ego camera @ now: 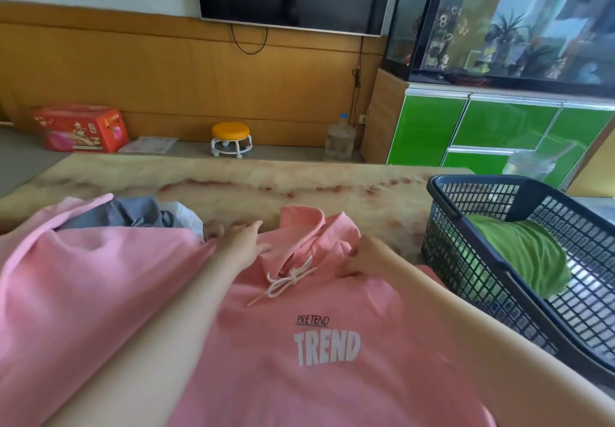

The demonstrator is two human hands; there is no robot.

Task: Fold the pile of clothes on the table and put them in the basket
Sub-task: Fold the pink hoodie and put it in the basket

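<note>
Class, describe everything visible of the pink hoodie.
The pink hoodie lies chest-up on the marble-patterned table, soft-looking fabric, printed PRETEND TREND in black and white. Its hood is bunched at the far end, with a white drawstring tied in a bow. The left hand presses flat beside the hood; the right hand pinches it.

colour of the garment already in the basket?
Green. The folded green garment lies inside the dark plastic mesh basket; the head view shows it best.
</note>
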